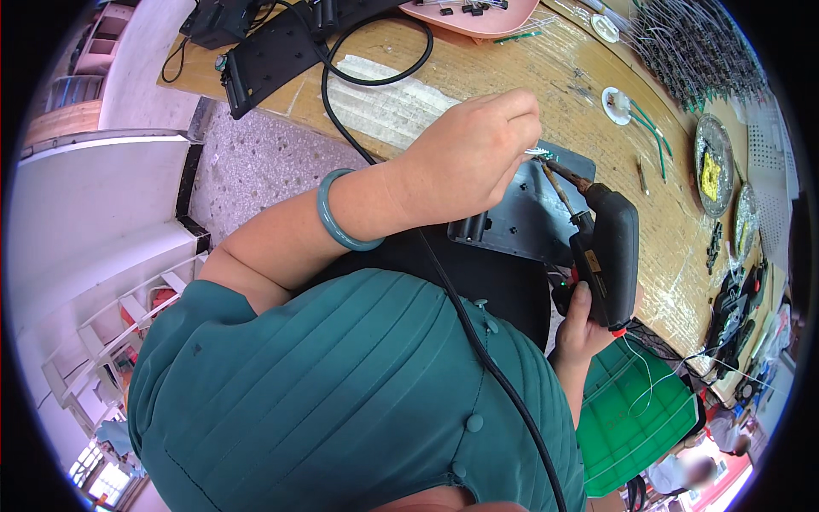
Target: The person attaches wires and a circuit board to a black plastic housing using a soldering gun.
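My right hand (578,328) grips a black soldering gun (612,247) with red parts. Its brown, stained tip and a thinner feed tube (559,189) meet at a small green circuit board (546,154). That board lies at the far edge of a dark flat plastic housing (533,218), which rests at the table's near edge. My left hand (478,154) is closed in a pinch beside the tip, over the housing. White wire (534,151) shows by its fingertips; the fingertips themselves are partly hidden behind the hand. A blue-grey bangle sits on my left wrist.
A black cable (444,273) runs across my lap and the table. Another dark housing (277,72) lies far left, below a pink tray (478,21). At right are a round metal tin (713,166) with yellow material, many bundled wires (699,51) and a green crate (640,410).
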Demonstrator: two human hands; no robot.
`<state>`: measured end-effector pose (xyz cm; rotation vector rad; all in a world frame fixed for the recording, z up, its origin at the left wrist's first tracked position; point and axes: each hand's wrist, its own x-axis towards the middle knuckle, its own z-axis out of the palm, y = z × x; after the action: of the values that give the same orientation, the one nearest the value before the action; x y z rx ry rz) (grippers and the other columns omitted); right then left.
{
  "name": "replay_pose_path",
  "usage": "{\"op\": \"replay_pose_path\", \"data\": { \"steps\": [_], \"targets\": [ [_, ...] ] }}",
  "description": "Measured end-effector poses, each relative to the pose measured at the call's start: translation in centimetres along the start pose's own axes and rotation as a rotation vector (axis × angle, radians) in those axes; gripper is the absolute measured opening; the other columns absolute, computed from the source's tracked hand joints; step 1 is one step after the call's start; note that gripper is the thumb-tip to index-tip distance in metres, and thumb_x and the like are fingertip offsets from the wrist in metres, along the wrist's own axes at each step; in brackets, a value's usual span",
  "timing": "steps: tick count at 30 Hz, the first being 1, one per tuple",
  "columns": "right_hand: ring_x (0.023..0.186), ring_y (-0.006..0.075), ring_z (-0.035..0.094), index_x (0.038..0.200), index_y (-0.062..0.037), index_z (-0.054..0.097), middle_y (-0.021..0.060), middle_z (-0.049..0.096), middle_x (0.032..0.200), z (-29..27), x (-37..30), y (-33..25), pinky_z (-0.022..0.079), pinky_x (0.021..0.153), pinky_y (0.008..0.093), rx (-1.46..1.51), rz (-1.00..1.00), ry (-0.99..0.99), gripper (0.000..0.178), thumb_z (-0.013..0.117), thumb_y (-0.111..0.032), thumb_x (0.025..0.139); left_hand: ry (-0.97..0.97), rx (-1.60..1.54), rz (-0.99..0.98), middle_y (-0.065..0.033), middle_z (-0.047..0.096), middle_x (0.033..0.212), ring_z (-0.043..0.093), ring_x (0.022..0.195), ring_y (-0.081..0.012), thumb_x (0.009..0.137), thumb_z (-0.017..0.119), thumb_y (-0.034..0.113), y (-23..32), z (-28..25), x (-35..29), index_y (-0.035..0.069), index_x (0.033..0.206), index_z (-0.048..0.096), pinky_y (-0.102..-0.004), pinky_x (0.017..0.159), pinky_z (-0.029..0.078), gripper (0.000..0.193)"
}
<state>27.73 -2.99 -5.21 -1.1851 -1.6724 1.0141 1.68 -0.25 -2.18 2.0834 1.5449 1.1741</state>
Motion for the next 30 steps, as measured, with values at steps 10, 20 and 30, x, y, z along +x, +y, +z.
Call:
{"op": "replay_pose_path", "data": {
  "steps": [10,20,30],
  "targets": [
    [0.098,0.0231,0.050,0.111,0.0025,0.053,0.0129,0.050,0.107,-0.1,0.0,0.2,0.037,0.088,0.0329,-0.004,0.012,-0.006,0.039,0.067,-0.012,0.078,-0.003,0.005,0.005,-0.0132,0.051,0.087,0.055,0.074,-0.0323,0.076,0.060,-0.001,-0.1,0.0,0.0,0.000,0.082,0.052,-0.0374,0.063,0.045,0.010],
    [0.098,0.0210,0.052,0.123,0.0046,0.041,0.0141,0.050,0.114,-1.3,-0.5,0.1,0.040,0.087,0.0333,0.274,0.206,0.058,0.054,0.064,-0.021,0.082,-0.010,-0.005,-0.004,-0.0134,0.050,0.086,0.055,0.076,-0.0329,0.076,0.059,-0.001,0.1,-0.2,0.0,-0.001,0.082,0.051,-0.0382,0.064,0.045,0.010],
    [0.100,0.0230,0.049,0.114,0.0038,0.050,0.0128,0.050,0.108,-0.5,-0.2,0.4,0.036,0.089,0.0340,0.054,0.051,0.054,0.043,0.067,-0.017,0.080,-0.069,0.052,-0.020,-0.0145,0.050,0.087,0.055,0.077,-0.0342,0.075,0.059,-0.002,0.4,-0.3,0.3,-0.002,0.084,0.051,-0.0390,0.065,0.045,0.012]
  ]
}}
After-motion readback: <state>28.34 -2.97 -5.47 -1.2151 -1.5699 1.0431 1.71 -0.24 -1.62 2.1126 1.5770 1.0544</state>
